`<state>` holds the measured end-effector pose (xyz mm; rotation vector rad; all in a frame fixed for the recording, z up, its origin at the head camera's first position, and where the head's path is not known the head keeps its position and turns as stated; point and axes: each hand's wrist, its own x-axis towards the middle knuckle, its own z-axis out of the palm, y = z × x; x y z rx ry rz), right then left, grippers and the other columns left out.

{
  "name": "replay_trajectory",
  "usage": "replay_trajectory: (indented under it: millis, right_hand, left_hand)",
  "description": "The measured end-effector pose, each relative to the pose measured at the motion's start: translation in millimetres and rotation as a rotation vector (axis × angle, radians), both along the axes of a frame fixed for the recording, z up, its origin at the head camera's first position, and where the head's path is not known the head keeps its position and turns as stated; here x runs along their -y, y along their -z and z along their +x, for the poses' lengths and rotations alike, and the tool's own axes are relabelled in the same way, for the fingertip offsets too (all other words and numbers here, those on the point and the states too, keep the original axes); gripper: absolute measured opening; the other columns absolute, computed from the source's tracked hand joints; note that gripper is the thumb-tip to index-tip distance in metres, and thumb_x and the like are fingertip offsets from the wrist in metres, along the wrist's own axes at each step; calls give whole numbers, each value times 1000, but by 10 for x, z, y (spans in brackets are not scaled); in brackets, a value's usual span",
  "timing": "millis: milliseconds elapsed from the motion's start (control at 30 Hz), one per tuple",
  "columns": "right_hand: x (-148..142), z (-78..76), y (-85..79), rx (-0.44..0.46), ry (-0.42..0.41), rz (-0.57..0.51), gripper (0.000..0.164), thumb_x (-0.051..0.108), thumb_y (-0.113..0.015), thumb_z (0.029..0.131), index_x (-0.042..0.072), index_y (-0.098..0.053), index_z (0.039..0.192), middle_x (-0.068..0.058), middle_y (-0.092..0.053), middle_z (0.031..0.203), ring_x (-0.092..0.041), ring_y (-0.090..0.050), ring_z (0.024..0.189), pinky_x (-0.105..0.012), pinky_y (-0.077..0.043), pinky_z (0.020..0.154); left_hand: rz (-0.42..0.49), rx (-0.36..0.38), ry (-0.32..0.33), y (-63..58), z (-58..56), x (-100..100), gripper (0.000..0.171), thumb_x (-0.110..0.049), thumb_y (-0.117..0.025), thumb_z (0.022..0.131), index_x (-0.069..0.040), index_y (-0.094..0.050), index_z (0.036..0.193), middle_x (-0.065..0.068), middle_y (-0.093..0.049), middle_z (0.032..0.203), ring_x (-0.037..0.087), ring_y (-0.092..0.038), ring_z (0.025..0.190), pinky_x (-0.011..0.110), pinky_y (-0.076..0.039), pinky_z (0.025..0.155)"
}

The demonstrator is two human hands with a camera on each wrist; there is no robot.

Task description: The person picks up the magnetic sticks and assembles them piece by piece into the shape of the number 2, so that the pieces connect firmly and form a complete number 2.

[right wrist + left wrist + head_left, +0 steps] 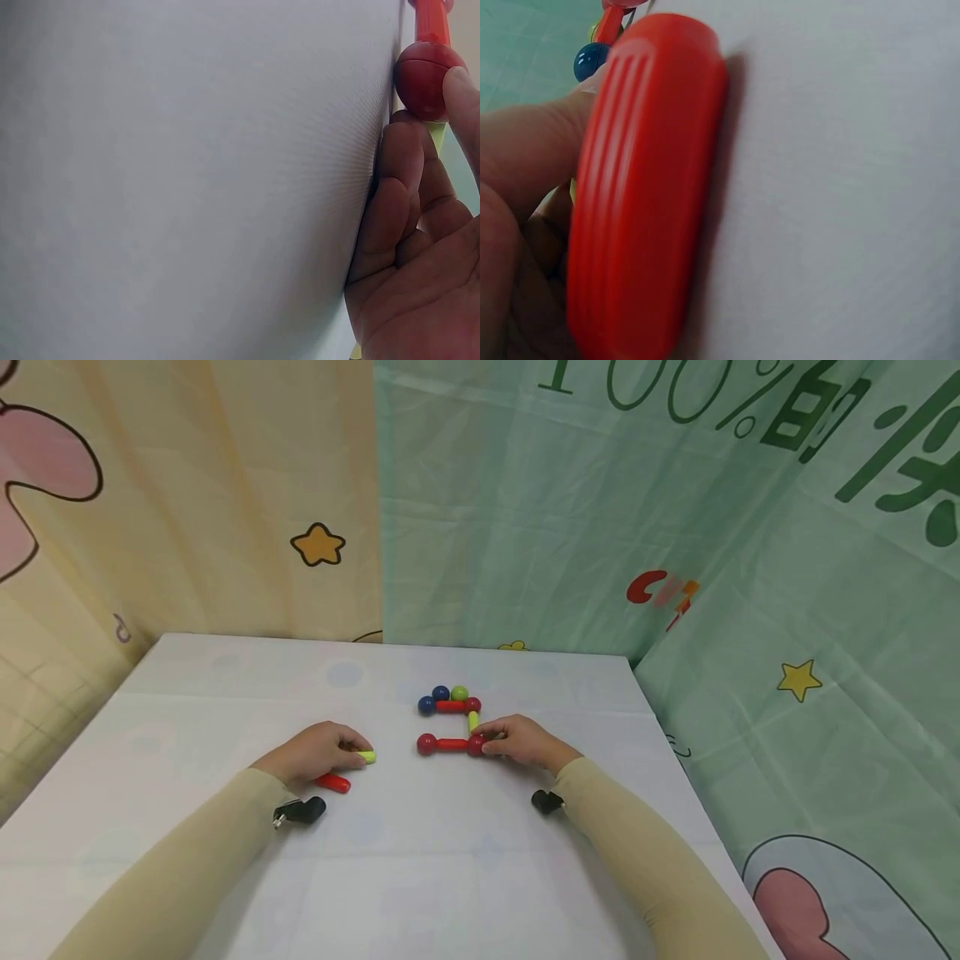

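Note:
My left hand (318,752) pinches a yellow-green rod (366,757), whose end sticks out past the fingertips. Just below that hand a red rod (333,783) lies on the table; in the left wrist view this ribbed red rod fills the middle and hides part of the hand. With thumb and fingers, my right hand (522,742) holds the red ball (426,79) at the near right corner of a ball-and-rod shape. From that ball one red rod (452,745) runs left to another red ball (426,744), and a yellow-green rod (473,722) runs away to a far red ball (473,705).
A far red rod (451,707) joins the far red ball to a blue ball (427,706). Behind it sit another blue ball (441,693) and a green ball (460,693). The white table (420,877) meets printed curtains (480,527) at its back and right.

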<state>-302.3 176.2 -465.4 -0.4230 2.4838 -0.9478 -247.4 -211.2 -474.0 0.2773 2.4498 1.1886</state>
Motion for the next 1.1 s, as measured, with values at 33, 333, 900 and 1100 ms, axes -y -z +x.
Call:
replay_trajectory:
  millis: [33, 333, 900, 1100]
  right_hand:
    - [1, 0, 2, -2, -1, 3, 34, 23, -76, 98, 26, -75, 132, -2, -72, 125, -18, -60, 96, -26, -52, 77]
    - [-5, -7, 13, 6, 4, -6, 33, 24, -76, 98, 27, -76, 131, -1, -71, 126, -19, -60, 99, -27, -53, 78]
    - [19, -7, -2, -3, -5, 3, 33, 25, -76, 99, 26, -75, 132, -1, -71, 125, -20, -59, 104, -28, -54, 83]
    - [28, 0, -7, 0, -3, 1, 33, 24, -75, 99, 26, -75, 131, -2, -72, 124, -21, -60, 103, -29, -55, 85]
  left_hand:
    - [-9, -12, 9, -1, 2, 0, 28, -18, -79, 93, -11, -78, 120, 6, -71, 112, 20, -60, 99, 25, -53, 80]
    - [-33, -46, 34, -11, 6, -3, 27, -19, -78, 94, -11, -78, 120, 4, -71, 109, 19, -60, 97, 24, -52, 80]
    - [-146, -88, 76, -94, -9, -50, 21, -18, -76, 95, -14, -79, 116, 0, -72, 106, 18, -59, 97, 33, -48, 90]
    - [-212, -110, 74, -113, -9, -102, 18, -21, -72, 98, -16, -77, 115, 1, -69, 106, 20, -58, 97, 35, -47, 89]
